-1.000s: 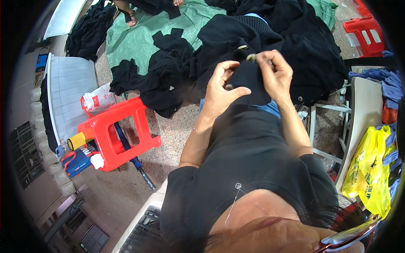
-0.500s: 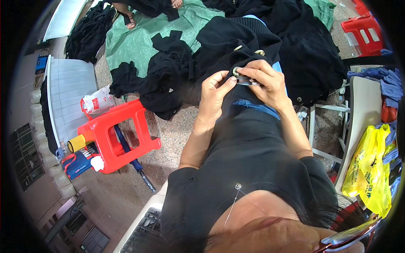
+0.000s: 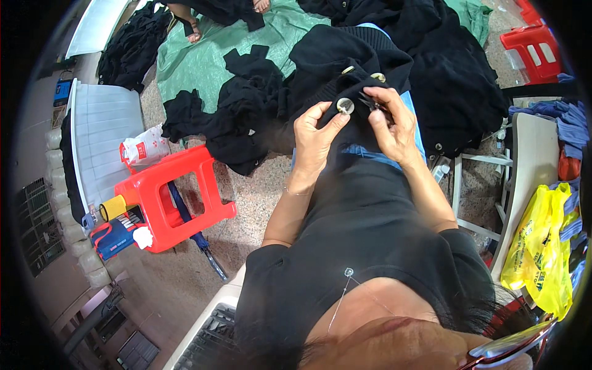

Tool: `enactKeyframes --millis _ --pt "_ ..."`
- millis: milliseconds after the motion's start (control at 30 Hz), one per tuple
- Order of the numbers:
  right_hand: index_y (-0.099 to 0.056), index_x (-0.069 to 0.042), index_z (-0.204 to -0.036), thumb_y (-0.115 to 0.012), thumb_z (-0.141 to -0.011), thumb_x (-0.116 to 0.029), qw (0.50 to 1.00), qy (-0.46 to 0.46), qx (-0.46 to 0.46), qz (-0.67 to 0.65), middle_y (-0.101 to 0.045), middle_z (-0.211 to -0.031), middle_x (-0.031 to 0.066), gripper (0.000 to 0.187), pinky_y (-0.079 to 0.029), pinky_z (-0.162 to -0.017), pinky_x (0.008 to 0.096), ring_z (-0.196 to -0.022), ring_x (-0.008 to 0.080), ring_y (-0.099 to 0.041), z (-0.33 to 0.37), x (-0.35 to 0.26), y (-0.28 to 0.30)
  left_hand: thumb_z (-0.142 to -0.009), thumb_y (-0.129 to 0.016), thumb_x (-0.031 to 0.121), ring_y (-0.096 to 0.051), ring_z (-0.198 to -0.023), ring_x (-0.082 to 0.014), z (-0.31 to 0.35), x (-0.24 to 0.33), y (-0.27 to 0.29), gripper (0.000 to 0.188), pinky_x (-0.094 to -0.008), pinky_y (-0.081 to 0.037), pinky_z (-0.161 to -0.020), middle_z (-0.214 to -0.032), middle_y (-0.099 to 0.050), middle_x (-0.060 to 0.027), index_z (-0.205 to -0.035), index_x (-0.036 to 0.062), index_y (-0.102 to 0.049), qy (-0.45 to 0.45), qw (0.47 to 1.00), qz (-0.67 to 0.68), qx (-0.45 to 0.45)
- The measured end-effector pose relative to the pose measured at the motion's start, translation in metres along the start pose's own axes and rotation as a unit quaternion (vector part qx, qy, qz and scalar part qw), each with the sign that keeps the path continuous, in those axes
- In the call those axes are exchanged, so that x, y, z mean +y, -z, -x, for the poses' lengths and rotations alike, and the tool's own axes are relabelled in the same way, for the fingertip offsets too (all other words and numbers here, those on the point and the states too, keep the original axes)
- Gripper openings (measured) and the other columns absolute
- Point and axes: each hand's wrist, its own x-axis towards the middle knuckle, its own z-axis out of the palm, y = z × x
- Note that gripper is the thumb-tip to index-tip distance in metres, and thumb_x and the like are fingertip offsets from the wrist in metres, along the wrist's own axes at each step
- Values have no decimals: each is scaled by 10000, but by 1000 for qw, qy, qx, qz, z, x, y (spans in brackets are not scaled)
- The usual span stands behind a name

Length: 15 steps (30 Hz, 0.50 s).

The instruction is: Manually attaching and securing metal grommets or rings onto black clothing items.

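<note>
A black knitted garment (image 3: 324, 58) with several pale round buttons lies across my lap. My left hand (image 3: 314, 132) is closed on its edge, thumb and fingers pinching the cloth just beside a button (image 3: 345, 106). That button faces up, with a shiny rim. To its right, my right hand (image 3: 394, 126) is closed around small thread snips (image 3: 371, 102), whose dark pointed tip shows between the fingers; the rest is hidden in the palm. The snips are apart from the button. Two more buttons (image 3: 378, 78) show farther up the garment.
More black garments (image 3: 444, 80) are heaped ahead and on a green sheet (image 3: 185, 68). At left stands a red plastic stool (image 3: 179, 203) beside a dark blue umbrella (image 3: 206, 250). A yellow bag (image 3: 536, 246) hangs at right. Another person's feet (image 3: 194, 31) show at the far edge.
My right hand has drawn back to the right from the button, and the snips have turned, their tip pointing up and away. The button now shows uncovered. My left hand keeps its pinch.
</note>
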Motion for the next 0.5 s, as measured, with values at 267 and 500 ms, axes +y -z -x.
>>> enactKeyframes --millis 267,500 --pt "-681 -8 -960 -762 -786 -43 988 78 -4 136 -621 -754 74 195 -465 -528 270 -587 180 -611 5 -13 -1 -853 -717 -49 -576 -832 -31 -1 -6 -4 163 -175 -474 -751 -927 -665 16 -1014 -34 -693 -12 998 55 13" --pt "-694 -71 -969 -789 -769 -148 983 73 26 164 -597 -742 42 235 -460 -527 302 -591 200 -602 9 -8 -11 -851 -720 -45 -565 -825 -31 -2 -7 -6 136 -179 -460 -741 -900 -651 23 -984 -45 -690 -37 999 18 15"
